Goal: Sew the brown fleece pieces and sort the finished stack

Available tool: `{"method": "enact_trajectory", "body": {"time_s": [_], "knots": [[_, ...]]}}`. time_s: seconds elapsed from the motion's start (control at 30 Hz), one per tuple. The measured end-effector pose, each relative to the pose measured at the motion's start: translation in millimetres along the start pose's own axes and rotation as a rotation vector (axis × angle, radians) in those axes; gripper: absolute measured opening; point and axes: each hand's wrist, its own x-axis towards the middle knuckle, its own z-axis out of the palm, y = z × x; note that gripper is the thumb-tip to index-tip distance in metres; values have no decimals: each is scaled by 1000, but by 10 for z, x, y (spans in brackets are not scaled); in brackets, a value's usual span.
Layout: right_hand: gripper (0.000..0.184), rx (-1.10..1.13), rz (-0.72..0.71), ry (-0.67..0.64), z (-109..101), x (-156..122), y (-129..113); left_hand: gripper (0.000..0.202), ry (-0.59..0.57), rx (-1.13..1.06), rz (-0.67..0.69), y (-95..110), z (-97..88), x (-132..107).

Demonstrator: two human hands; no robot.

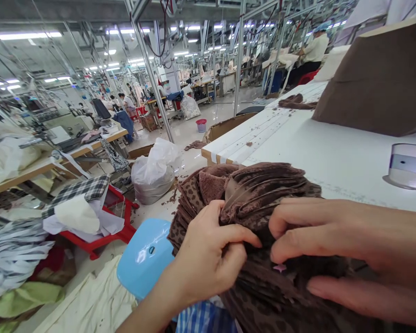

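A thick stack of brown leopard-print fabric pieces [249,185] lies at the near edge of a white worktable [312,152], fanned out at its layers. My left hand [208,259] pinches into the stack's edge, thumb and fingers closed on a few layers. My right hand [350,245] rests on top of the stack, fingers stretched out and pressing the fabric down. A small pink star-shaped tag [280,267] shows on the fabric between my hands.
A large brown fabric bundle [377,78] stands at the table's far right, beside a sewing machine base [409,166]. A light blue stool [145,256], a red bin of cloth [100,222] and a stuffed plastic bag [154,173] sit on the floor left. Other workers sit at distant tables.
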Motion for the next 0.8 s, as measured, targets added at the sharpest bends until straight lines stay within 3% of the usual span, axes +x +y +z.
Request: {"method": "enact_trajectory", "body": {"time_s": [0.07,0.17,0.23,0.5,0.67,0.8], "knots": [[24,78,-11,-39,-1,20,3,19,-35,21,0,19,-11,-9],[21,127,-9,-7,-13,51,5,45,-79,60,31,16,-28,-17],[22,116,-32,20,-24,60,2,48,-96,75,67,-7,-36,-13],[24,51,-52,157,-6,22,47,15,-68,142,81,-52,-27,-8],[43,-172,-77,297,21,-47,57,11,-19,134,73,-27,9,-6],[21,-176,35,328,30,-193,22,13,93,208,59,-20,117,-4]]}}
